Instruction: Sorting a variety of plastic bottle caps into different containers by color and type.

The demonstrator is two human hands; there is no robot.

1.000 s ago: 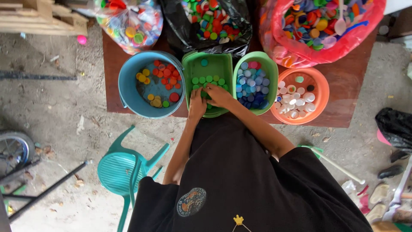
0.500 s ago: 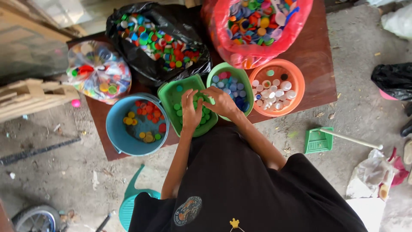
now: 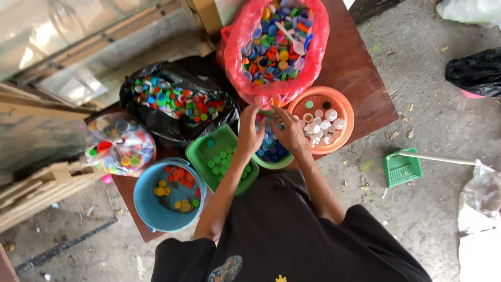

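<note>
Overhead view of a brown desk [image 3: 365,78]. The left hand [image 3: 250,133] and right hand [image 3: 288,130] hover together over a light-green bowl [image 3: 271,162] of blue caps, at the mouth of a red bag [image 3: 313,57] of mixed caps; whether the fingers are grasping a cap cannot be told. Just left lies a green tray [image 3: 201,151] of green caps, then a blue bucket [image 3: 148,209] of red and yellow caps. An orange bowl [image 3: 344,109] of white caps sits right. A black bag [image 3: 156,125] of mixed caps lies behind
</note>
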